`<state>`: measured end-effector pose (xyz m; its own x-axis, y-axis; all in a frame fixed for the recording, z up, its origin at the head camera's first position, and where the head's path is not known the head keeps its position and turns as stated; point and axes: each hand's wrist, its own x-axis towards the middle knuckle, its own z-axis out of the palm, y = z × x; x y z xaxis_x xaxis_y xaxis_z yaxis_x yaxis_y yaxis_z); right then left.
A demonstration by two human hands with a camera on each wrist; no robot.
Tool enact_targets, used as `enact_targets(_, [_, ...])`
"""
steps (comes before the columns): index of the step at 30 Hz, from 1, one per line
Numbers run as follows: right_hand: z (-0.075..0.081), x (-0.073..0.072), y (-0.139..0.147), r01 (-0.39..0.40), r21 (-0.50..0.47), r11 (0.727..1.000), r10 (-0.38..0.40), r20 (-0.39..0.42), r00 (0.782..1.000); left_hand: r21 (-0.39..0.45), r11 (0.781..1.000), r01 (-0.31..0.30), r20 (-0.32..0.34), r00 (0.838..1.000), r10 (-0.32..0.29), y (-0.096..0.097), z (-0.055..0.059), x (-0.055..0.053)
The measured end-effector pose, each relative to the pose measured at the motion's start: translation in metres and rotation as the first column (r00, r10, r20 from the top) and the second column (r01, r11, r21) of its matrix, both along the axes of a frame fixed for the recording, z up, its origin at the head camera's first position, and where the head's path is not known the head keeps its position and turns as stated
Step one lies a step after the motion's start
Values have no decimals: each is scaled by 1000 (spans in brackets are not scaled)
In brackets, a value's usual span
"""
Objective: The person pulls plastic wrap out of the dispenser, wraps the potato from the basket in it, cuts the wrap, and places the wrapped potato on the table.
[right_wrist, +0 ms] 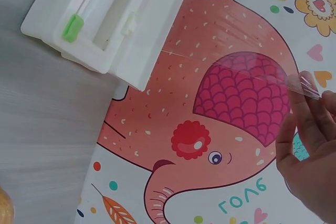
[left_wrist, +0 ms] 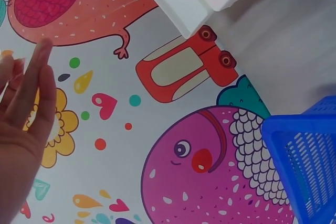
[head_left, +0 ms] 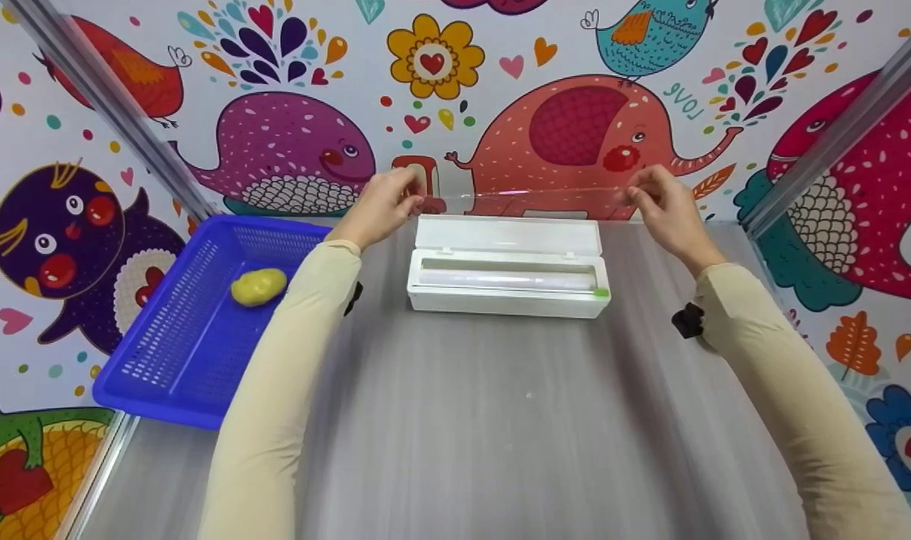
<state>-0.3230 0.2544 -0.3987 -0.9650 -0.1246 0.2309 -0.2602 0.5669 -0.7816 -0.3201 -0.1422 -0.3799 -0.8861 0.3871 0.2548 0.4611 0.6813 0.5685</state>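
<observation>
A clear sheet of cling film (head_left: 534,193) stretches between the two raised hands, behind and above the dispenser. My left hand (head_left: 386,204) pinches its left end between thumb and fingers. At the other end my right hand (head_left: 665,206) pinches the film; the right wrist view shows the film (right_wrist: 252,72) running to those fingertips. Below lies a white cling film dispenser (head_left: 507,306), its lid (head_left: 507,234) tipped back, with a roll (head_left: 507,279) inside and a green slider (head_left: 600,292) at its right end.
A blue basket (head_left: 163,412) stands at the left, partly behind the left sleeve, with a yellow potato-like lump (head_left: 259,287) in it. Patterned wall panels (head_left: 425,135) rise behind the grey table (head_left: 500,420). A rounded yellowish thing (right_wrist: 4,208) shows at the right wrist view's edge.
</observation>
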Motion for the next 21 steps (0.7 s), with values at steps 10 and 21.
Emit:
enact_targets(10, [7, 3, 3, -2, -24, 1000, 2, -7, 1000, 58, 998, 9, -5, 1000, -8, 0, 7, -1])
enact_targets(21, [11, 5, 6, -8, -9, 1000, 8, -11, 1000, 24, 1000, 8, -5, 1000, -8, 2, 11, -1])
